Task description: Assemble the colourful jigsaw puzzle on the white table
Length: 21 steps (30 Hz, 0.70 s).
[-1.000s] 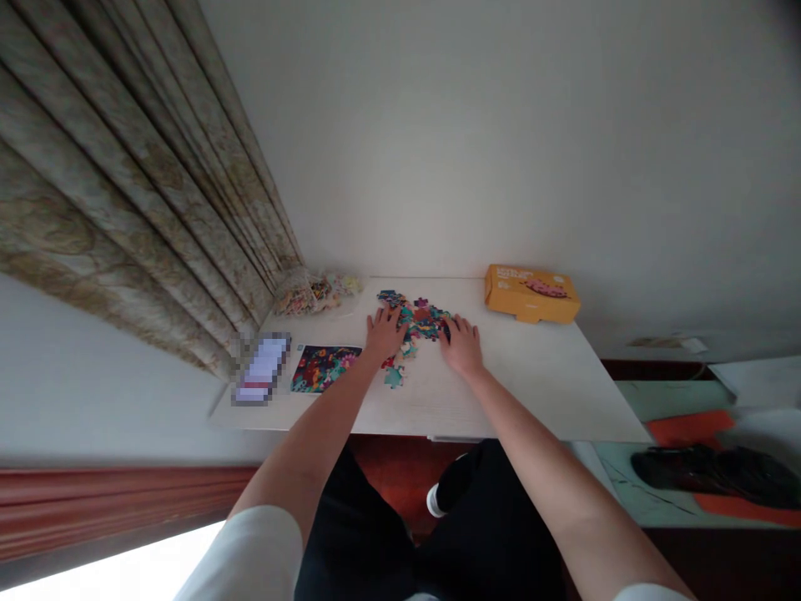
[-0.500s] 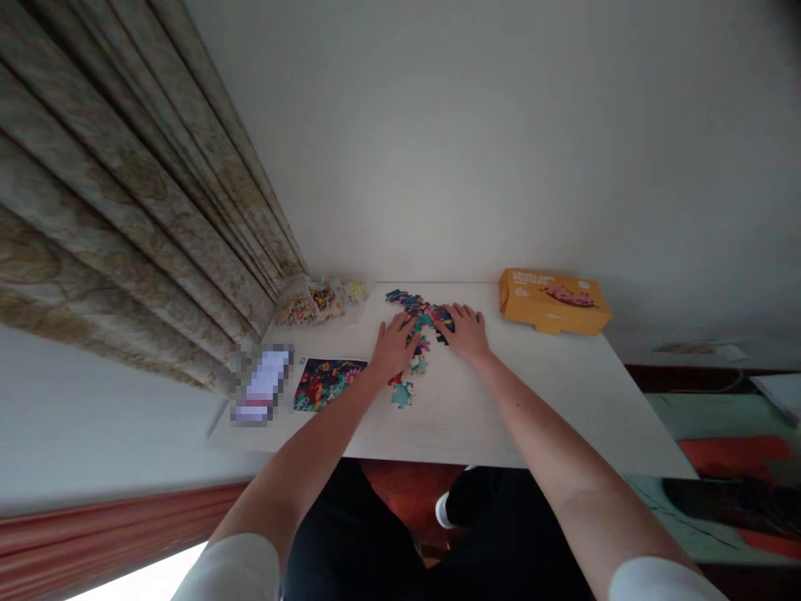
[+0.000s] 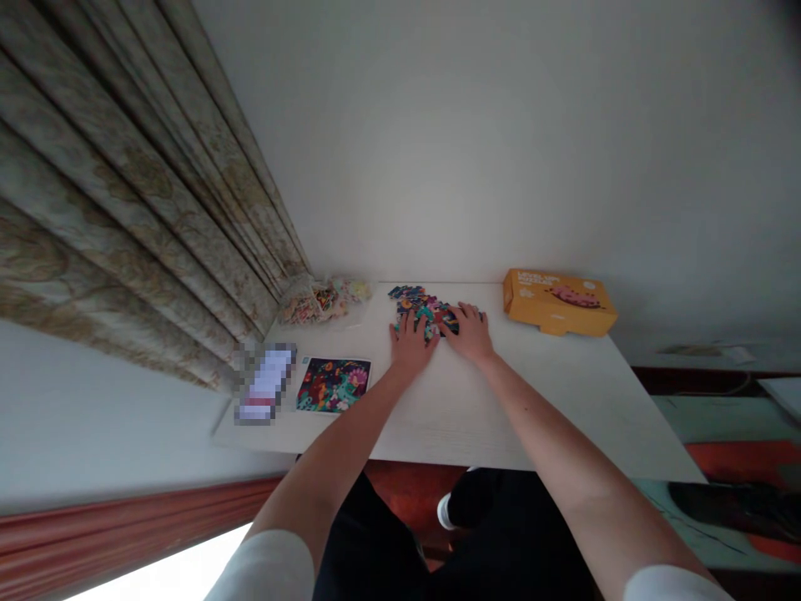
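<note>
Colourful puzzle pieces [image 3: 410, 293] lie gathered in a heap toward the back middle of the white table [image 3: 450, 409]. On the near left side of the heap, my left hand [image 3: 413, 344] rests with its fingers spread over some pieces. At the heap's right side lies my right hand [image 3: 471, 332], fingers apart and touching the pieces. Both palms face down, and part of the heap is hidden under them. A printed picture card [image 3: 331, 385] lies flat to the left of my left forearm.
An orange puzzle box [image 3: 560, 302] sits at the back right of the table. Clear bags of pieces [image 3: 316, 302] are at the back left, by the curtain [image 3: 156, 184]. A blurred-out phone [image 3: 268, 384] lies near the left edge.
My left hand has moved right, closer to my right hand. The pieces that trailed toward the table's front are now pushed up into the heap. More of the picture card shows.
</note>
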Available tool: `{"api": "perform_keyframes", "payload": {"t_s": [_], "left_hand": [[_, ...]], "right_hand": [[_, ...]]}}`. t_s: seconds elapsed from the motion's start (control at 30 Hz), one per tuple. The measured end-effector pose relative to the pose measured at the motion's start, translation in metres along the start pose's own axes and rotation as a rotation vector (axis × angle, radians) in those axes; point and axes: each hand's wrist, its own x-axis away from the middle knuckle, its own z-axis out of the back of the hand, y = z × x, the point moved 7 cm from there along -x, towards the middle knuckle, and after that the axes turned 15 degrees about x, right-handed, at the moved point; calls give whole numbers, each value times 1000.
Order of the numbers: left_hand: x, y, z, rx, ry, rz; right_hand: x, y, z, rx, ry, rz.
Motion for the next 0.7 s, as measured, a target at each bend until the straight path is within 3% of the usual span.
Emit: {"api": "perform_keyframes", "payload": {"t_s": [0.2,0.4,0.5,0.7], "left_hand": [[-31,1,1,211,201,161],[-59,-22,36,198,278,113],[-75,-37,43,137,225,133],[-101,-48,42,65,145,153]], "right_hand": [[6,-12,11,36,30,86],[3,-38,8,70,-96,293],[-3,-37,5,56,-109,258],[-12,-12,1,43,-50,31]]}}
